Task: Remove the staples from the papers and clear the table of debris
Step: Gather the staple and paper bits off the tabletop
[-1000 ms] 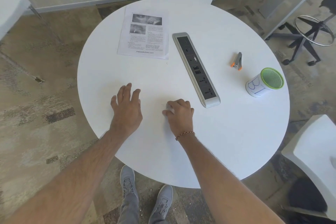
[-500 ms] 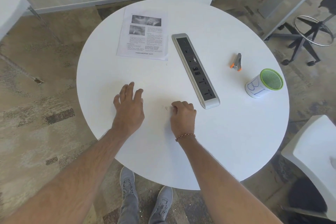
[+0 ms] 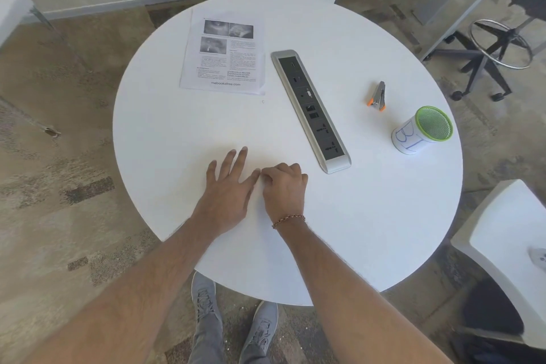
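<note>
While both hands have closed together at lower centre, left hand (image 3: 227,186) lies flat and spread on the surface (image 3: 369,216); right hand (image 3: 282,186) is curled, contents indiscernible, likely gathering staple debris. Papers (image 3: 223,53) upper centre; staple remover (image 3: 377,97) right.

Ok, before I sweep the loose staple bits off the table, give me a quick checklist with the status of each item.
1. Left hand flat on the table, ready to catch: ok.
2. Right hand curled beside it, fingertips at the surface: ok; whether it holds debris: cannot tell.
3. Papers out of the sweep path, at the far side: ok.
4. Staple remover set aside, untouched: ok.
5. Green mesh cup beyond the power strip, away from both hands: not ok.
6. Tiny speck near the papers remains: not ok.
</note>
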A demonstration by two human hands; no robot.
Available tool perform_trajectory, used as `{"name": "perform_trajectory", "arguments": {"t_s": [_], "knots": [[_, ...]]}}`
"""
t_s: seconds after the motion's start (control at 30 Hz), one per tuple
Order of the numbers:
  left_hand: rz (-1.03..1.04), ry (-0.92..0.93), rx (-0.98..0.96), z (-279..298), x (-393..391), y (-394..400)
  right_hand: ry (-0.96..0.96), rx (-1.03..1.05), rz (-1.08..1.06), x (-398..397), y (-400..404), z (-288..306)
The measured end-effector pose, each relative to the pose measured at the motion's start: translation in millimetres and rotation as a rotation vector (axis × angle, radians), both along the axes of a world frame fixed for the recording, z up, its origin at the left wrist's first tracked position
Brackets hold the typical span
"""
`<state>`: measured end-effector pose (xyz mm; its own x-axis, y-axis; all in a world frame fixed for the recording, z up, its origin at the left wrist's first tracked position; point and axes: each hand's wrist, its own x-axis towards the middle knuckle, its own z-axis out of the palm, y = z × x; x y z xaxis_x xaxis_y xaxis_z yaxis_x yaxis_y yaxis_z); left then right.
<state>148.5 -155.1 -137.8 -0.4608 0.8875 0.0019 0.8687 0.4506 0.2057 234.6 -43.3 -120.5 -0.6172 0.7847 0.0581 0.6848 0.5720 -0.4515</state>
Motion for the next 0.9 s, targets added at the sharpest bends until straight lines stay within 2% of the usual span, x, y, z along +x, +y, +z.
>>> {"name": "perform_trajectory", "arguments": {"t_s": [0.27,0.5,0.77,0.9], "knots": [[0.157,-0.033,0.108,13,-9,5,-0.014,-0.111,-0.05,4,5,1],[0.179,-0.032,0.137,12,-9,4,-0.021,-0.136,-0.001,-5,8,0],[0.188,-0.058,0.109,13,-8,2,0.017,-0.055,0.087,-6,12,-1],[0.192,-0.077,0.102,14,-8,3,-0.044,0.042,0.136,-8,12,-3]]}}
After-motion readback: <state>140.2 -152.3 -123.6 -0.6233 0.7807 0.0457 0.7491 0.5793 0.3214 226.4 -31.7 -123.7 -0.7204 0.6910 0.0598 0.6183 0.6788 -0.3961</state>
